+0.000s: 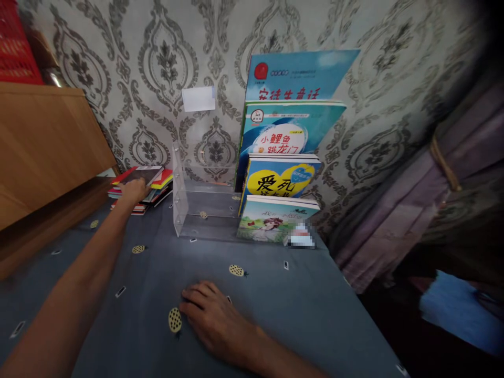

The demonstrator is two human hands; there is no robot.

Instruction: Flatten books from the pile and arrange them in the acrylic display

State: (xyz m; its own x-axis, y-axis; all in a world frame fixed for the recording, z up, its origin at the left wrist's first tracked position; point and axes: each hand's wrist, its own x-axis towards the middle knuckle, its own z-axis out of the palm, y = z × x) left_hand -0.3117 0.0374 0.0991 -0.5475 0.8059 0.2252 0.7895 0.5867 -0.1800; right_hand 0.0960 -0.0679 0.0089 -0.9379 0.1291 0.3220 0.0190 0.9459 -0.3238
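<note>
My left hand (135, 190) reaches far forward to a low stack of books (160, 181) beside the wall. Its fingers are closed on the near edge of a dark-covered book (146, 172) on top; the fingertips are partly hidden. Flat on the blue-grey cloth lies my right hand (212, 317), fingers loosely stretched and holding nothing. Between the hands and the wall stands a clear acrylic rack (179, 194) with stepped tiers. Its right side holds upright books: a tall blue one (303, 73), a teal one (323, 123), a blue-and-yellow one (255, 176) and a pale green one (252, 226) in front.
A wooden cabinet (43, 147) borders the left side, with a red basket (16, 47) on top. A white label (199, 98) rises above the rack's back. Patterned wallpaper (165, 58) is behind. On the right hangs a purple curtain (417, 205), with blue fabric (457, 310) lower down.
</note>
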